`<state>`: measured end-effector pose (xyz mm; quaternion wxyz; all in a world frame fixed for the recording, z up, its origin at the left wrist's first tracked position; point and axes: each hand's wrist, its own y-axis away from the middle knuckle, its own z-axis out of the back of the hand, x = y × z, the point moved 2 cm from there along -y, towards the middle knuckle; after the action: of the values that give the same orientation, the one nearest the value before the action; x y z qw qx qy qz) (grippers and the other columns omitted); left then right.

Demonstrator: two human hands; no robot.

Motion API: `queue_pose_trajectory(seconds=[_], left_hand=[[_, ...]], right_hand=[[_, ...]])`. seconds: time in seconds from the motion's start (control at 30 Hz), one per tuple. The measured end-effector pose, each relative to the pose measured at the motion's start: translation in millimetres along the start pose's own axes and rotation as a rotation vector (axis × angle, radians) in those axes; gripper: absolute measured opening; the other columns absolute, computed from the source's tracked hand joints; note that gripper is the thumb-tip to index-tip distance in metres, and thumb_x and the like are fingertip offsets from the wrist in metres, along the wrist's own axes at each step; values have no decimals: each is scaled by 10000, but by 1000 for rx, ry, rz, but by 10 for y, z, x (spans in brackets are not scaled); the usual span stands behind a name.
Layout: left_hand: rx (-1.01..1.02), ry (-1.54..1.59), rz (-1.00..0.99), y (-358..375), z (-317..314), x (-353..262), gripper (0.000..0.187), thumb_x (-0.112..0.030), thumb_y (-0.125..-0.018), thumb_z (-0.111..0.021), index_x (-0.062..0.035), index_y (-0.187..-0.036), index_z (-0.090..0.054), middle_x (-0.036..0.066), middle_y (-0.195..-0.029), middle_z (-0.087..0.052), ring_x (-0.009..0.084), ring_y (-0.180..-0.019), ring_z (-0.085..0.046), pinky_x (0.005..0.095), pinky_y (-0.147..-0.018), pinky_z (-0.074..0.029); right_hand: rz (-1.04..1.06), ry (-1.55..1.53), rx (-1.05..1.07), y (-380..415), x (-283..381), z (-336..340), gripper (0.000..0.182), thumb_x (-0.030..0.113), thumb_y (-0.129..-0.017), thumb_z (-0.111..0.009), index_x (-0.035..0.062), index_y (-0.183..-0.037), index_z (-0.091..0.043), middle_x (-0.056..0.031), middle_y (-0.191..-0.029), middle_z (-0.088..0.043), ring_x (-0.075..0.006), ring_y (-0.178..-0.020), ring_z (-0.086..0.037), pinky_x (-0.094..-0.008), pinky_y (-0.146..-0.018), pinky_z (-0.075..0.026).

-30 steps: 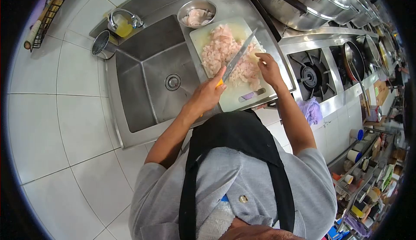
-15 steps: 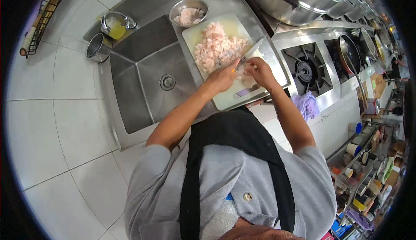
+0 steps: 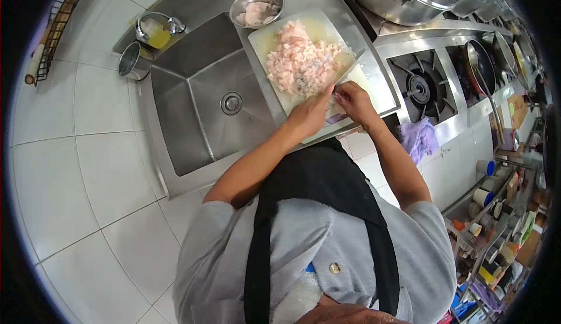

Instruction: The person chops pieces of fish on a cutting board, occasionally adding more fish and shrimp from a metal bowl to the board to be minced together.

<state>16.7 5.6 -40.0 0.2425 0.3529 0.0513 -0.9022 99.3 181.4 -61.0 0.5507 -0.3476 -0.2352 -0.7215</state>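
Note:
My left hand (image 3: 310, 113) is closed around the handle of a knife (image 3: 349, 68), whose blade points up and right over the cutting board (image 3: 322, 27). Close beside it, my right hand (image 3: 355, 103) has its fingers curled and pinched on a piece of raw meat near the blade, mostly hidden by the fingers. A heap of small diced pale pink raw meat (image 3: 305, 61) covers the middle of the board, with a larger lump at its far end. Beyond the board's far left corner, a steel bowl (image 3: 238, 15) contains larger raw pieces.
To the left lies a steel sink (image 3: 193, 119) with a tap (image 3: 140, 29) and a metal pot (image 3: 133, 62). On the right are a gas burner (image 3: 422, 87), a hanging purple cloth (image 3: 418, 140) and a pan (image 3: 482, 70). Large steel pots (image 3: 397, 2) stand at the back right.
Both hands have shifted slightly down and right, with the knife blade now steeper. The right hand's fingers have curled in tighter. The whole view has shifted a little.

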Motion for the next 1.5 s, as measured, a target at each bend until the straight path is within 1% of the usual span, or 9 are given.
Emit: queue_pose_trajectory(seconds=[0.2,0.23,0.33,0.53,0.87,0.97,1.1,1.23,1.5], left_hand=[[184,-64,94,304,579,-417,666,-116,-982,-487,-116,-1585,-205,320,-1300,-563,495,-1151,-576,511,-954,-483],[246,-47,152,410,628,-474,669,-140,-997,-513,-159,-1592,-207,375,-1149,-593,548,-1057,-593,527,-918,-493],[53,-62,23,352,139,-245,646,-131,-998,-507,-160,-1586,-239,369,-1243,-574,522,-1128,-584,513,-958,-485],[157,115,23,-221,284,-46,623,-144,-1000,-511,-111,-1571,-263,296,-1402,-521,446,-1249,-549,480,-1018,-458],[311,-133,236,422,604,-491,635,-144,-998,-519,-104,-1574,-253,304,-1179,-601,481,-1032,-614,524,-902,-491],[-122,0,-98,141,-50,-33,619,-144,-997,-521,-110,-1566,-280,307,-1133,-619,490,-1017,-620,518,-902,-491],[-46,81,-158,-117,145,66,641,-142,-998,-520,-123,-1576,-243,292,-1131,-625,499,-1021,-615,525,-915,-486],[234,-80,144,402,526,-430,658,-122,-993,-513,-112,-1581,-219,295,-1126,-621,511,-1008,-611,537,-892,-489],[61,17,-76,-47,241,-86,696,-151,-993,-533,-144,-1598,-189,326,-1133,-613,483,-1030,-617,512,-901,-491]], right_hand=[[65,-107,-45,189,172,162,250,37,-834,-715,9,-1070,-639,-150,-1065,-617,-305,-890,-660,-389,-790,-536],[43,-142,-48,189,131,125,256,30,-830,-714,8,-1073,-638,-145,-1065,-618,-304,-901,-656,-385,-796,-537],[-30,-72,-21,167,29,48,243,22,-831,-708,13,-1064,-640,-135,-1059,-621,-311,-923,-656,-385,-799,-543],[-17,-151,64,307,165,133,407,60,-819,-743,55,-1207,-620,-162,-1183,-593,-345,-1028,-658,-403,-867,-559],[20,-81,-35,53,73,48,286,18,-820,-691,34,-1101,-644,-167,-1062,-611,-375,-923,-652,-404,-808,-543],[6,-47,-13,83,47,-38,244,33,-836,-697,22,-1074,-648,-153,-1036,-618,-339,-905,-664,-391,-789,-542],[21,-126,-82,97,101,81,187,51,-854,-702,11,-1029,-649,-141,-1020,-620,-296,-886,-673,-383,-770,-540],[-46,-165,-39,123,162,109,187,42,-860,-694,15,-1038,-645,-145,-1026,-621,-316,-907,-666,-391,-782,-535],[60,-77,-101,98,207,181,212,12,-825,-672,33,-1032,-633,-181,-1023,-619,-388,-923,-636,-421,-801,-529]])
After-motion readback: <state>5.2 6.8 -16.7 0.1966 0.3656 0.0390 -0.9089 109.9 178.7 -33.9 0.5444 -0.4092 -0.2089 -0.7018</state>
